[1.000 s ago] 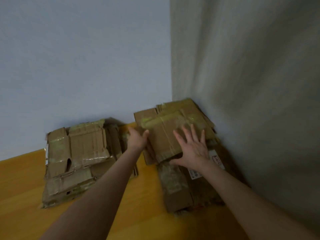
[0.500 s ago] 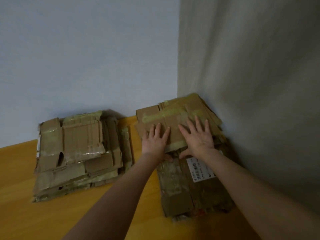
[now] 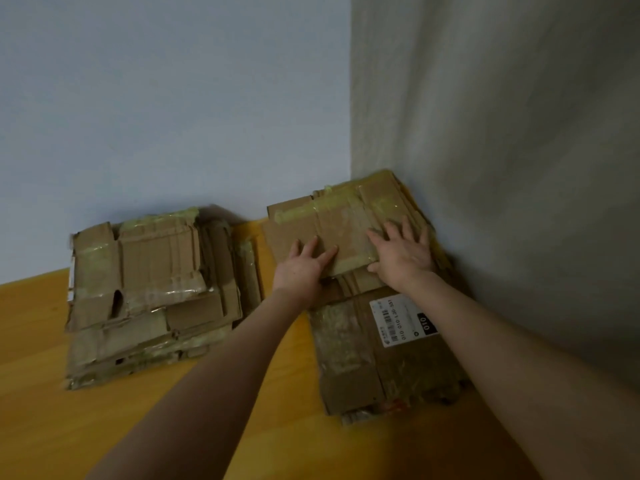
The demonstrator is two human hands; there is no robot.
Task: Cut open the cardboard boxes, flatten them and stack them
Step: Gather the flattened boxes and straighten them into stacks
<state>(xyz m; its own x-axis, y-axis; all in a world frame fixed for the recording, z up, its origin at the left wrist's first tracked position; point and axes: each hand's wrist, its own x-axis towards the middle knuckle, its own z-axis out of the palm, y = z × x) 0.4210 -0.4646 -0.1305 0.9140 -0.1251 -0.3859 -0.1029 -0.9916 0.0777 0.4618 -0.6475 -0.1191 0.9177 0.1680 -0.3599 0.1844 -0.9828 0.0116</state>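
Both hands press flat, fingers (image 3: pixel 406 226) straight and spread, on the top flattened sheet (image 3: pixel 329 226) of the right stack (image 3: pixel 349 358), right of centre in the frame. The left hand (image 3: pixel 304 268) is at the sheet's near edge and the right hand (image 3: pixel 403 252) is nearer the wall (image 3: pixel 502 202). Pressing evenly and squaring the sheet over the cardboard beneath should seat it. The wall crowds this stack's right side, and another stack (image 3: pixel 149 296) lies apart at left on the table (image 3: pixel 52 427).

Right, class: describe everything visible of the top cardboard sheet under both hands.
The flattened brown cardboard sheet lies flat atop the right-hand stack of flattened boxes, in the wall corner. It is creased, with yellowish tape strips across it. The left hand and right hand press on its near edge, fingers straight.
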